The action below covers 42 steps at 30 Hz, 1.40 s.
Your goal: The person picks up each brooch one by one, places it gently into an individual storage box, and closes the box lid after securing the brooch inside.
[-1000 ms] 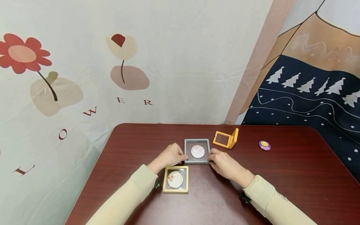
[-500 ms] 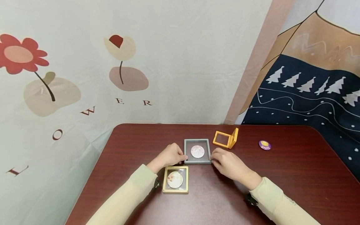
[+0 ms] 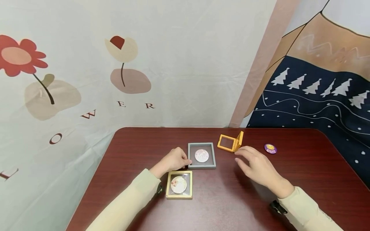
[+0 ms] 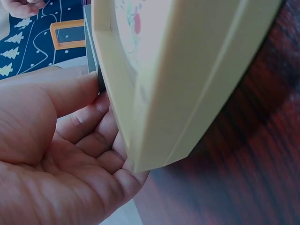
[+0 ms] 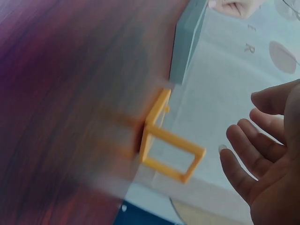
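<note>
A square grey display frame (image 3: 214, 160) lies on the table, with a round pale badge (image 3: 201, 155) in its middle. My left hand (image 3: 175, 159) pinches its front left corner, thumb on top; the left wrist view shows the thumb (image 4: 77, 89) on the grey edge. Just in front lies a pale yellow display frame (image 3: 179, 196) around another round badge (image 3: 178, 184). My right hand (image 3: 258, 166) is above the table with its fingers spread and holds nothing. Near its fingertips stands a small orange hinged frame (image 3: 238, 141), one half flat and the other raised.
A purple oval-looking badge (image 3: 270, 148) lies on the right part of the dark red table (image 3: 144, 141). Behind the table hangs a printed cloth (image 3: 185, 64) with flowers and, to the right, white trees.
My right hand has let go of the grey frame's right side and moved right, its fingers opening toward the orange frame. The left hand keeps its pinch on the grey frame.
</note>
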Available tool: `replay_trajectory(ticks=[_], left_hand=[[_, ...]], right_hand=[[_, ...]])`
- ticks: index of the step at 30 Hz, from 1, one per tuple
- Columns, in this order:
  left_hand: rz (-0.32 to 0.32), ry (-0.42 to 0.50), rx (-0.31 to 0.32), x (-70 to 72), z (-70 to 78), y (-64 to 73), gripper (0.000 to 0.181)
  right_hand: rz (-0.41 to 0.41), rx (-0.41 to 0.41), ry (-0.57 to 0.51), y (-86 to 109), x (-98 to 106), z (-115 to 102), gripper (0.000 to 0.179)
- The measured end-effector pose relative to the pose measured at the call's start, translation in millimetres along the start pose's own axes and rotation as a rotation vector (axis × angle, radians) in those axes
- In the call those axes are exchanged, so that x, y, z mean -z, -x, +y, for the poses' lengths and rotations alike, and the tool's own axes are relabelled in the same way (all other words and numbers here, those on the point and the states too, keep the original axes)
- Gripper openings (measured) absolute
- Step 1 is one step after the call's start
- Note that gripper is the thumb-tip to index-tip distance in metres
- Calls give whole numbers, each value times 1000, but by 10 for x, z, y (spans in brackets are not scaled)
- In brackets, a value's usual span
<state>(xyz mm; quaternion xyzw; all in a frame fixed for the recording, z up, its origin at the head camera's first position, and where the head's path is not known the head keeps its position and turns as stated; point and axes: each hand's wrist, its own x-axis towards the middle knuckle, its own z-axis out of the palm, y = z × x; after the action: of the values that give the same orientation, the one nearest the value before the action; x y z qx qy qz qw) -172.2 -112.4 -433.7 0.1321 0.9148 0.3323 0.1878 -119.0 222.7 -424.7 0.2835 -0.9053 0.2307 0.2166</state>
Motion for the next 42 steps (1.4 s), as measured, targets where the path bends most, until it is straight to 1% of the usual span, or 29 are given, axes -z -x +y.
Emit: replay_trajectory(ticks=[5,8,14,19,22,26,30,34,38,42], left_hand=[[3,-10,-7,0,3,2,34],[2,-22,-10,-1,5,4,35],[-1,-40,-4,-2,1,-5,37],[-2,-57,-8,-3,8,-8,37],[11,-86,-13,7,20,-13,34],[33,-109,-11,40,54,-25,32],[44,-93,-5,82,137,-58,33],[86,-133,-39,118,261,-98,34],[132,-164,-64,127,398,-158,27],[175,-182,-91,99,521,-259,22]], right_hand=[[83,-31,24,95,135,132,27],[110,-59,36,147,211,199,29],[133,-122,61,222,355,302,32],[168,-129,75,271,429,420,32],[178,-141,71,295,455,492,31],[166,-180,68,316,488,571,27],[148,-219,79,330,524,645,24],[130,-266,92,334,558,713,25],[107,-308,97,324,572,782,28],[74,-337,104,328,566,855,32]])
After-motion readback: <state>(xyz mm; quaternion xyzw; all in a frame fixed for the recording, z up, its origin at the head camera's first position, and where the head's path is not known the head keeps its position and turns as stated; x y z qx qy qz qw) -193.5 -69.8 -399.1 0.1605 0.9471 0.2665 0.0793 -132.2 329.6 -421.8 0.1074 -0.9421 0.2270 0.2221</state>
